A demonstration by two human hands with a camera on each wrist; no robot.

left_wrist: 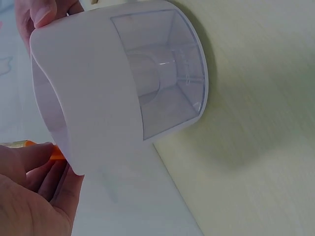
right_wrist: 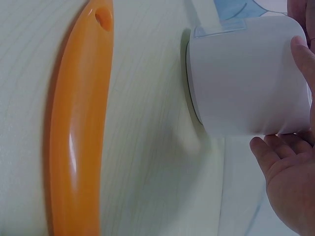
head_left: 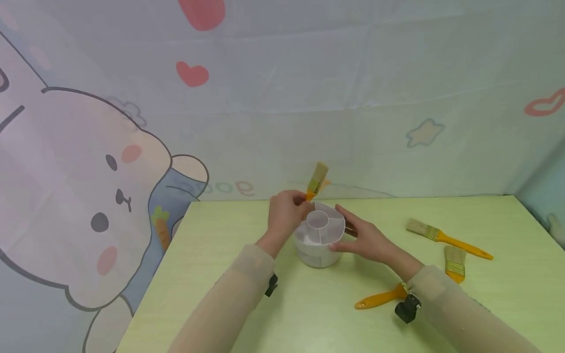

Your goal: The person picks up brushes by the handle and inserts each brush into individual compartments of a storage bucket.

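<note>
A white round desk organizer (head_left: 321, 255) with several compartments around a central one stands on the table; its clear window (left_wrist: 165, 69) shows in the left wrist view. My left hand (head_left: 284, 213) pinches a paintbrush (head_left: 317, 181) by its orange handle, bristles up, at the organizer's far left rim. The handle's lower end is hidden behind the rim and fingers. My right hand (head_left: 368, 240) grips the organizer's right side, thumb in front and fingers behind. In the right wrist view, the thumb and fingertips lie against the white wall.
Right of the organizer lie a paintbrush (head_left: 459, 243) with its bristles leftward, another paintbrush (head_left: 454, 262) partly under the right sleeve, and an orange handle (head_left: 379, 298) near the right wrist. A printed cloth (head_left: 282, 137) hangs behind the pale green table (head_left: 212, 255).
</note>
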